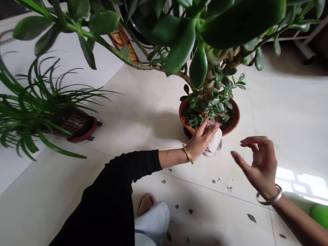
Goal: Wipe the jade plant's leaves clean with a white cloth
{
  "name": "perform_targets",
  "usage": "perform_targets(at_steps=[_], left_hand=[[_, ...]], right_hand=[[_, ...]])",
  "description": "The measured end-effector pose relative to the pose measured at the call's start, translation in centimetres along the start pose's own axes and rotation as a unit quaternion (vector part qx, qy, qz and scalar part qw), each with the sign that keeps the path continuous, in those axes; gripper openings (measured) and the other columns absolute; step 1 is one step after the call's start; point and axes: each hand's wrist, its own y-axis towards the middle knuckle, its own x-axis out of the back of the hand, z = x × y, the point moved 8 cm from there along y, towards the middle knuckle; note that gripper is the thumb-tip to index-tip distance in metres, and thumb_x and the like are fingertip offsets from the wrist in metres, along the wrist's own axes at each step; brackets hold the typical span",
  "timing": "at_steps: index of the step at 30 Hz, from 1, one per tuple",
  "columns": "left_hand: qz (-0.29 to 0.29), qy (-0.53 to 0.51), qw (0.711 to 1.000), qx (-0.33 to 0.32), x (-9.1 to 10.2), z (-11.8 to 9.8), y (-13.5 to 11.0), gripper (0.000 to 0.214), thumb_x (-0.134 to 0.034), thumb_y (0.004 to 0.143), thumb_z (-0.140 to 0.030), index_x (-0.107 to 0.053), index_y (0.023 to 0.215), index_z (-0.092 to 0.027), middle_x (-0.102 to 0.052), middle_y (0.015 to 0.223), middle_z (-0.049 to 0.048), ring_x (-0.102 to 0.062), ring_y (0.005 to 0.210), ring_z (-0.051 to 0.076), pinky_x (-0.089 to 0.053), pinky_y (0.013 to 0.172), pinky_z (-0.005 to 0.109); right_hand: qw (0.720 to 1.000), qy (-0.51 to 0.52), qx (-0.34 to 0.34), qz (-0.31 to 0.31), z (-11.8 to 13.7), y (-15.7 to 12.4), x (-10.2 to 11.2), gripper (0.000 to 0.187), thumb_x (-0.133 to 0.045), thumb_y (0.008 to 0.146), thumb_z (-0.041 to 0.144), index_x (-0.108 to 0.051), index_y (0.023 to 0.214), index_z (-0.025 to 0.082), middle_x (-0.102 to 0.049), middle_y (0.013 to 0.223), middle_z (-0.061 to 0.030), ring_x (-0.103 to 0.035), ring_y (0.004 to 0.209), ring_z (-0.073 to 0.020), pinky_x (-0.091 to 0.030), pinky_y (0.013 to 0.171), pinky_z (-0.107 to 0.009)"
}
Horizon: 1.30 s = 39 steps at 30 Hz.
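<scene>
My left hand (201,141) is closed around a crumpled whitish cloth (214,142), just in front of a terracotta pot's rim (235,121). From that pot rises a large jade plant (208,85) with thick stems, small shoots at its base and big leaves close to the camera. To the right of the pot, my right hand (260,164) is raised over the floor, fingers curved and apart from the thumb, holding nothing. A gold bangle circles the left wrist and a silver one the right.
Fallen dry leaves (251,218) and crumbs are scattered on the pale tiled floor (143,116). On the left stands a dark pot (74,123) with a long-leaved plant (33,106). A green object (320,214) shows at the right edge; a slipper (146,203) is below.
</scene>
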Motion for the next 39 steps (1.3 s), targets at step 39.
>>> perform_targets(at_steps=[39], left_hand=[[0.171, 0.070, 0.972, 0.144, 2.2, 0.9, -1.4, 0.061, -0.104, 0.055, -0.023, -0.071, 0.106, -0.019, -0.064, 0.107, 0.0025, -0.059, 0.096, 0.013, -0.051, 0.095, 0.034]], right_hand=[[0.955, 0.188, -0.222, 0.054, -4.1, -0.2, -0.6, 0.032, -0.068, 0.099, 0.056, -0.060, 0.090, 0.027, -0.061, 0.087, 0.0003, -0.060, 0.082, -0.0167, -0.058, 0.080, -0.033]])
